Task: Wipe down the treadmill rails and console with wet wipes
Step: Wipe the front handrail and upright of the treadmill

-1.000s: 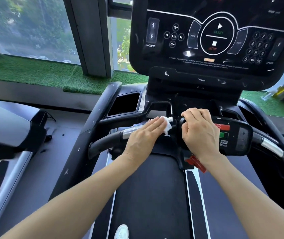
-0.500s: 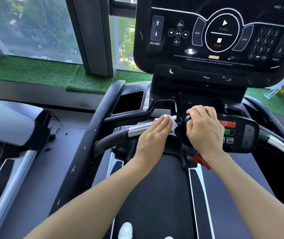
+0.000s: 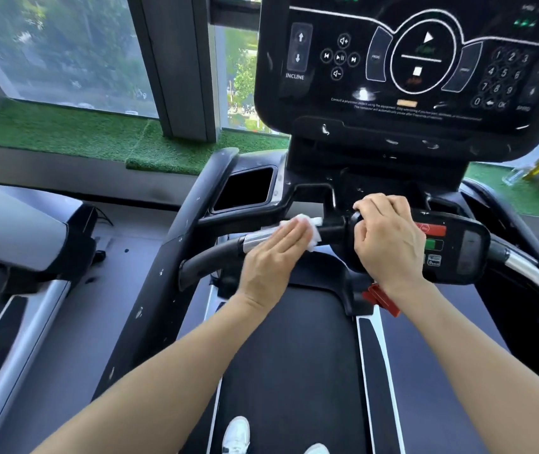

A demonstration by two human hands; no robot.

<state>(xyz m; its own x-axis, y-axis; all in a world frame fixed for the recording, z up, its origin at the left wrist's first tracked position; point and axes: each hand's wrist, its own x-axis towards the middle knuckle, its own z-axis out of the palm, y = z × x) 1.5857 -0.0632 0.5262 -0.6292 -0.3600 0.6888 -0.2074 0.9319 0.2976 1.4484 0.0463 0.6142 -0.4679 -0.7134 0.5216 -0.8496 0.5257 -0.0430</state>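
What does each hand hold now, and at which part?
Left hand presses a wipe flat onto the handlebar, fingers straight. Right hand grips the control pod at its left end.

Wipe (image 3: pixel 300 229) mostly under left hand (image 3: pixel 273 257) — console (image 3: pixel 425 60) top cropped (small txt blurred).

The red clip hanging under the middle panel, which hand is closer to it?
Right. The right hand grips the control panel just above the red clip; the left hand presses a wipe on the handlebar, farther left.
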